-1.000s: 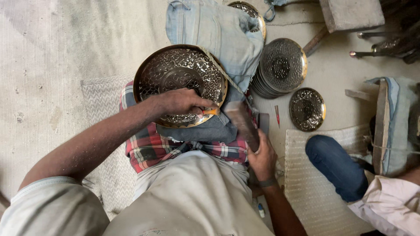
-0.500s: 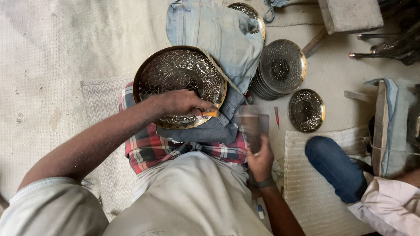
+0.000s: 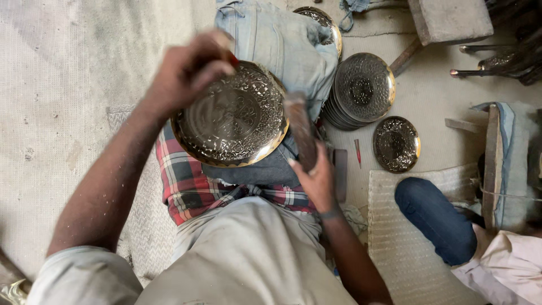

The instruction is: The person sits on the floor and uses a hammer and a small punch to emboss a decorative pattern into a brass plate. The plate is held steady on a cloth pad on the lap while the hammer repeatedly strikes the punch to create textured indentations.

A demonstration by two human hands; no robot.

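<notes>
Left hand [image 3: 189, 70] pinches a small red-tipped tool over the engraved brass plate [image 3: 231, 116]; right hand [image 3: 316, 178] grips a blurred hammer [image 3: 299, 130].

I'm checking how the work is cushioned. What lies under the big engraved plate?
The engraved plate rests on folded blue-grey cloth over a red checked cloth. Whatever lies beneath those layers is covered.

Engraved plate [image 3: 234, 116] on folded cloth [image 3: 276, 39], stacked plates [image 3: 361, 87] right, small plate [image 3: 396, 144] beyond
</notes>
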